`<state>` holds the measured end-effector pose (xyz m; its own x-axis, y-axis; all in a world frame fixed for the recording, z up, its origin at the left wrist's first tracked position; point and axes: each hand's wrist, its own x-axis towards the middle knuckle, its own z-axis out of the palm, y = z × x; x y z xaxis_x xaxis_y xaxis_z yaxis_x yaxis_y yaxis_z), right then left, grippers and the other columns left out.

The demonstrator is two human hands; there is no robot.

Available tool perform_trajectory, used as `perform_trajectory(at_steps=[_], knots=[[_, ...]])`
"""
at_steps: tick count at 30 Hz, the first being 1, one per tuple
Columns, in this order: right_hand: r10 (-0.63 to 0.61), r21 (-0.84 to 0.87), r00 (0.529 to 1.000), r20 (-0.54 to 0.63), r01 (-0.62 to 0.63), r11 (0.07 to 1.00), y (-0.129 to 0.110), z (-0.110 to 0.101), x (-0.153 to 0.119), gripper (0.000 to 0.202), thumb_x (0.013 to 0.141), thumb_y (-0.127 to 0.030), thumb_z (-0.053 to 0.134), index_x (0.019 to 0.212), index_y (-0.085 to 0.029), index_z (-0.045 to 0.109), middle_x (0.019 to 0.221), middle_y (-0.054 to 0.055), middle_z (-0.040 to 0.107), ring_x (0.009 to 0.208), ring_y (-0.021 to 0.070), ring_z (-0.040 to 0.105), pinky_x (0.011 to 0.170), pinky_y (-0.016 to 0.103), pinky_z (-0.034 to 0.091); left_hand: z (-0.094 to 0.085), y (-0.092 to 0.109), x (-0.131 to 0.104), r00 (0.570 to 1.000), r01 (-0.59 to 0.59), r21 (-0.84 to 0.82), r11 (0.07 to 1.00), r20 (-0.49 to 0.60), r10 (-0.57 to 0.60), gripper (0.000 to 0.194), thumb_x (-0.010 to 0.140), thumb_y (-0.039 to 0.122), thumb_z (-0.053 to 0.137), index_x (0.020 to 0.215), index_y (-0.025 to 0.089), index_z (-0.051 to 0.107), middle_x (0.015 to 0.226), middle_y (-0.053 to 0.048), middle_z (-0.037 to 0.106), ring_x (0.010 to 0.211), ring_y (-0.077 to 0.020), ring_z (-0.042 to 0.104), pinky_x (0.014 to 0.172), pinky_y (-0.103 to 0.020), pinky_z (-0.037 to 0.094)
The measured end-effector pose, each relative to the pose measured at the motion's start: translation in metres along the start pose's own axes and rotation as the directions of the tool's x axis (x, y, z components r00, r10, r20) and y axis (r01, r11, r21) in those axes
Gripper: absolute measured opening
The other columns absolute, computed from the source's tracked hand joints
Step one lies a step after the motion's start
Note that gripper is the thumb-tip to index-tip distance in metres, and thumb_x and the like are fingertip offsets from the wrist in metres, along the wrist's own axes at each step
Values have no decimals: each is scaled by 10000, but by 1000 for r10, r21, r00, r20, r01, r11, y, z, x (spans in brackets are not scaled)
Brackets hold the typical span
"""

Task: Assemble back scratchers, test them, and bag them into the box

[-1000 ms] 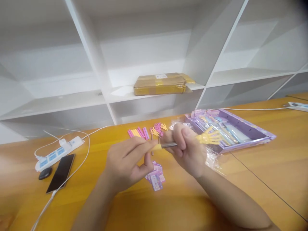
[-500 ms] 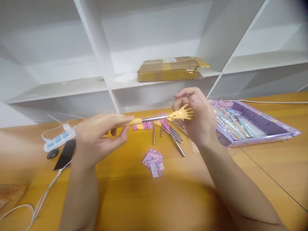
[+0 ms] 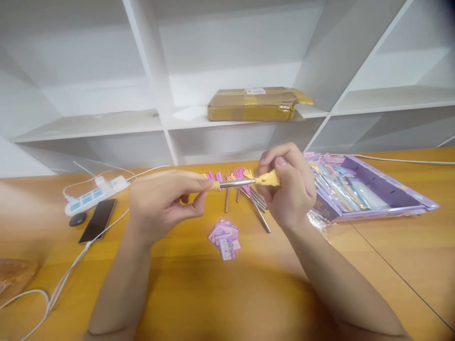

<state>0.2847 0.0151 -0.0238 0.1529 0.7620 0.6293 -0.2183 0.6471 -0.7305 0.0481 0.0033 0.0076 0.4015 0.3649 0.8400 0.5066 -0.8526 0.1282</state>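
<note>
A back scratcher [image 3: 237,183] with a metal rod, a yellow handle and a yellow hand-shaped head is held level between both hands. My left hand [image 3: 168,203] pinches its yellow handle end between thumb and fingers. Closed around the yellow head is my right hand [image 3: 289,184], which hides the head's finger tips. Behind the rod, several metal rods with pink and yellow hand-shaped heads [image 3: 261,213] lie in a heap on the table. Pink handle pieces [image 3: 218,177] show just past my left fingertips. Closer to me lies a small pile of purple cards [image 3: 224,237].
On the right stands a purple open box [image 3: 384,215] holding wrapped back scratchers, with clear plastic wrap [image 3: 317,222] beside it. To the left are a power strip [image 3: 95,194], a phone [image 3: 97,221] and white cables. A taped cardboard box [image 3: 254,105] rests on the shelf.
My right hand has closed over the yellow head, which was in front of its loosely curled fingers before. My left hand and the handle have shifted to the right.
</note>
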Motion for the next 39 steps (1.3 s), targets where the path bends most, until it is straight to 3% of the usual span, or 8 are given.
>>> perform_trajectory(at_steps=[7,12,17,19,21,27,32,39], knots=[[25,-58,999,-21,-26,998,-18,0,-8,197,1025,-272,532,847,-233,607,705,3,536,395,79,340,357,280,150,14,-2,0,998,-3,-81,997,-67,-2,244,828,51,736,931,272,730,857,45,812,587,-87,641,497,-244,528],[-18,-327,985,171,74,942,-34,-21,1,165,1079,-346,506,1071,-255,644,851,26,589,580,135,529,480,290,377,11,-7,1,999,23,-122,992,-41,-28,267,839,80,757,1020,277,764,920,23,818,615,-87,664,506,-230,530],[-132,-607,799,587,541,582,-41,-36,17,197,988,-301,691,1166,-250,623,1036,68,633,879,211,574,732,339,449,-9,-4,2,989,131,30,991,59,-133,199,896,175,754,1076,261,756,909,12,794,631,-97,655,587,-247,546],[-126,-656,757,642,626,421,-40,-35,16,52,1037,-215,572,1050,-223,622,952,63,611,819,198,532,700,327,395,-13,1,2,988,84,106,991,122,-96,191,931,209,732,1114,262,738,898,21,785,613,-92,634,590,-246,519],[-47,-696,743,668,645,316,-39,-31,12,177,1048,-126,460,998,-208,609,892,55,589,777,191,503,668,322,344,-12,7,2,976,40,203,978,201,-81,196,982,250,693,1176,267,714,946,14,786,649,-104,644,613,-257,498],[278,-784,773,571,411,465,-36,-25,8,127,1099,-323,513,1179,-232,552,1080,49,652,801,180,587,652,302,369,-4,5,2,897,35,348,937,402,-182,195,1089,257,516,1192,257,681,1065,-22,766,880,-187,699,732,-314,487],[204,-779,796,569,443,443,-21,-24,12,221,1147,-363,406,1130,-220,574,1089,51,616,857,166,577,720,303,391,-5,-9,4,885,104,309,945,404,-230,222,1104,332,492,1193,273,687,1011,-10,749,805,-170,681,661,-300,453],[164,-754,751,640,573,320,-23,-15,9,263,1133,-214,359,1042,-189,605,976,51,604,783,159,478,637,304,282,1,-6,2,940,-31,344,938,328,-90,180,1073,290,566,1205,270,688,1087,-19,763,883,-188,701,696,-316,464]])
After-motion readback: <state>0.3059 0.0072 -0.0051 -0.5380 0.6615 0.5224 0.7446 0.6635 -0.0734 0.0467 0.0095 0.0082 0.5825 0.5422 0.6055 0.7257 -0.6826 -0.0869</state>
